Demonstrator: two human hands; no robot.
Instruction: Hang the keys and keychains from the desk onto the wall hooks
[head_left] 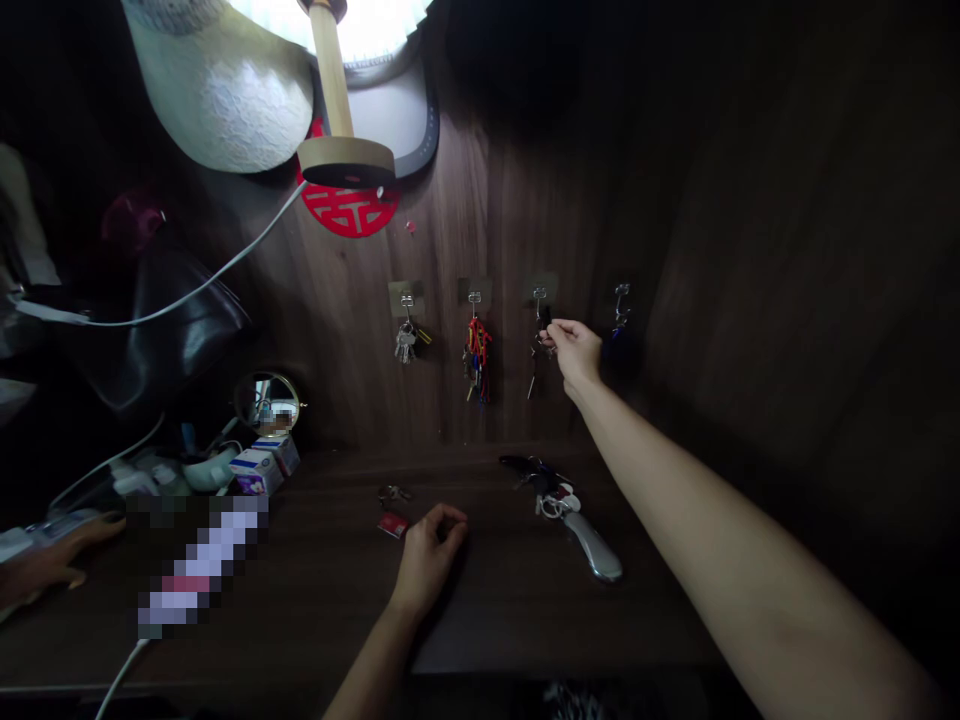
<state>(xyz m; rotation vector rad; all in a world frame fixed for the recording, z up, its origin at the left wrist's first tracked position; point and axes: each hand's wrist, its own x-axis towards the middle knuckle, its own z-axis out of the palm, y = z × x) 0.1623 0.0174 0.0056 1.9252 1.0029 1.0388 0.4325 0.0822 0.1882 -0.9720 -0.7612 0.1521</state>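
Observation:
My right hand is raised to the wall at the third hook, its fingers pinched on a bunch of keys with a dark fob. The keys hang just below that hook; whether their ring is on it is hard to make out. My left hand rests on the wooden shelf with its fingers loosely curled in, and nothing shows in them. Close to its left lies a small key ring with a red tag. Another bunch of keys with a silver folding-knife-like handle lies below my right hand.
Silver keys and keys with red cords hang on hooks to the left, a blue item to the right. A lamp sticks out above. Boxes, a round mirror and another hand are at left.

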